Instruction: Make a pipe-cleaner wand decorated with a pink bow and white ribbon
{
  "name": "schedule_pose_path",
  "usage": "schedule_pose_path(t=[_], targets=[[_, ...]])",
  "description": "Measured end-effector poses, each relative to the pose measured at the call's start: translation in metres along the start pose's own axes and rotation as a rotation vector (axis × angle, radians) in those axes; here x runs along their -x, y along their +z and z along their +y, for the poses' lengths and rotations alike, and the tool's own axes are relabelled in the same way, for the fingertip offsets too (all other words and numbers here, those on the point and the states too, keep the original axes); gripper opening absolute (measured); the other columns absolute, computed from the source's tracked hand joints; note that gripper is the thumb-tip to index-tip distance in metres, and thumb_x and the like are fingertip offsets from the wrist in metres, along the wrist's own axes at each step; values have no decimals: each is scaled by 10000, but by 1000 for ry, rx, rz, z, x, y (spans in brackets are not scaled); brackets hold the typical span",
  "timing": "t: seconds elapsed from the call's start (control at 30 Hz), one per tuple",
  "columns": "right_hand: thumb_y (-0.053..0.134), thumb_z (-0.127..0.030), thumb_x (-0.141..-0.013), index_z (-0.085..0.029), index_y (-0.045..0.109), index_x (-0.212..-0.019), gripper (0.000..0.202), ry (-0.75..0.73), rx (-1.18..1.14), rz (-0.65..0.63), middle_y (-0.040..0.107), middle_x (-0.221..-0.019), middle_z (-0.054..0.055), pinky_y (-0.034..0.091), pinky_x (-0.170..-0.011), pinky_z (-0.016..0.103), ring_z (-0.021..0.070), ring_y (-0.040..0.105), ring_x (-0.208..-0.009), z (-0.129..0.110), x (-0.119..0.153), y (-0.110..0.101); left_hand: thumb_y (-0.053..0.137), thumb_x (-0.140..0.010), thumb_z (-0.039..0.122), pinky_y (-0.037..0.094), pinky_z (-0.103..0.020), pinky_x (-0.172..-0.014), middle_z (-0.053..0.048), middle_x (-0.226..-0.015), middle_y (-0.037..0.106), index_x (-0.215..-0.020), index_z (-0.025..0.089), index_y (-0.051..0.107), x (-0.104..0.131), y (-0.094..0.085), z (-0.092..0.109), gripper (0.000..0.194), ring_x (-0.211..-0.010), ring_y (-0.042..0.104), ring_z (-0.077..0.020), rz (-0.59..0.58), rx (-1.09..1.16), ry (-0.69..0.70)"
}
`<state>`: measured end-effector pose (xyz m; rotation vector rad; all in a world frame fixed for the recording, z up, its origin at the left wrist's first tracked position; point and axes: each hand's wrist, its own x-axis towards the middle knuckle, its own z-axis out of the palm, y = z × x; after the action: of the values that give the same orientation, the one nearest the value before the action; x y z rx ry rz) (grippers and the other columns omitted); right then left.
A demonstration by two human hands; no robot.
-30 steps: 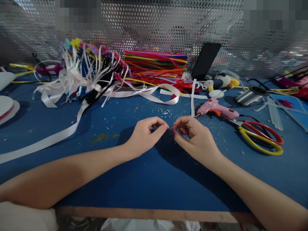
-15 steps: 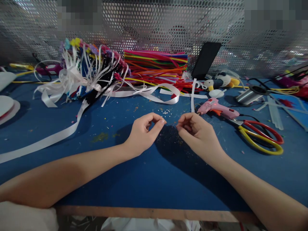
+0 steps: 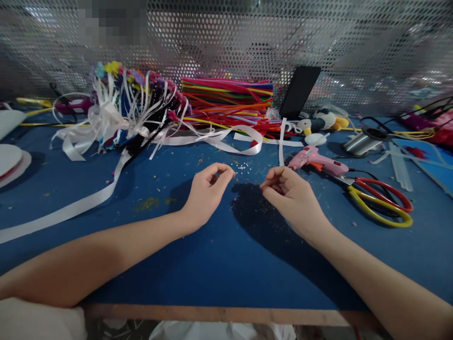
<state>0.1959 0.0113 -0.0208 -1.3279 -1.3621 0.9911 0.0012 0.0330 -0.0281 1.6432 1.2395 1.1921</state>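
My left hand (image 3: 207, 191) hovers over the middle of the blue table, thumb and forefinger pinched together; whatever is between the tips is too small to make out. Across a gap, my right hand (image 3: 292, 196) is also closed in a pinch, its fingers curled in and its contents too tiny to name. Just beyond and between the fingertips lies a small scatter of white beads (image 3: 243, 167). A thin white ribbon strip (image 3: 282, 141) stretches away behind the right fingers. The pink glue gun (image 3: 318, 160) rests to the right of that hand.
Scissors (image 3: 382, 203) with red and yellow handles lie at the right. Pipe cleaners (image 3: 228, 101) are stacked behind, beside a leaning black phone (image 3: 300, 92). Ribboned flower pieces (image 3: 138, 101) heap at back left. A metal spool (image 3: 364, 141) and glue sticks (image 3: 401, 167) sit far right.
My left hand has shifted slightly left and away from the right hand, widening the gap between the fingertips. My right hand stays nearly in place, still pinched.
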Motion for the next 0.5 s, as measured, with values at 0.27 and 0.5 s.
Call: schedule_pose_path(t=[0.27,0.5], targets=[[784,-315,-707,-203,559,-943,345,91,-220,-5,609,-794,-7,456,-656,263,126,582,-732,-3,3,5,604,-902,255,399,-392,-995,-60,-1112,657,-942,235,689,18,-2,20,96,-1048,580,-207,49,-353,505],[776,-281,-759,-214,512,-873,295,34,-265,-81,631,-785,-18,456,-665,236,103,579,-730,-7,8,7,580,-937,332,479,-285,-731,-33,-895,703,-1066,200,699,13,0,17,219,-833,620,-166,-233,-184,254]])
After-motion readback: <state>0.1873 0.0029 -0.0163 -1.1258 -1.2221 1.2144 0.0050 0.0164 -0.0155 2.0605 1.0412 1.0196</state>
